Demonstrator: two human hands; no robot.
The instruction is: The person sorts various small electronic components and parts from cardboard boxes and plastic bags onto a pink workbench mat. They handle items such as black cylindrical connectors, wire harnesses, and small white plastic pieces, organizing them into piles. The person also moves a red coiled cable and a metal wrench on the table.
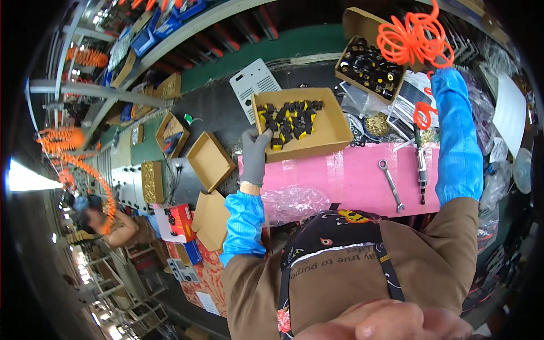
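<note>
Nearest the body, clear plastic wrap point(297, 203) lies crumpled at the left of a pink mat point(351, 181). On the mat's right half, a wrench point(391, 186) is laid slantwise, and beside it a slim power driver point(421, 164) is placed. By the gray-gloved left hand point(253, 156), the left rim of a cardboard tray point(323, 148) is gripped, with the thumb hooked over the edge. The tray is seen over the mat's far edge; whether it is rested or lifted cannot be told. Inside it, black-and-yellow parts point(289, 122) are heaped toward the left and far side. At the left, an open carton point(211, 161) is set on the dark table point(218, 110). Beyond the tray, a pale slotted panel point(252, 85) is partly covered by it. The blue-sleeved right arm point(458, 136) is stretched far forward; its hand is hidden near an orange coiled hose point(416, 42), so its state cannot be told. Just beside the hose, a box point(348, 79) is filled with dark parts point(371, 67).
</note>
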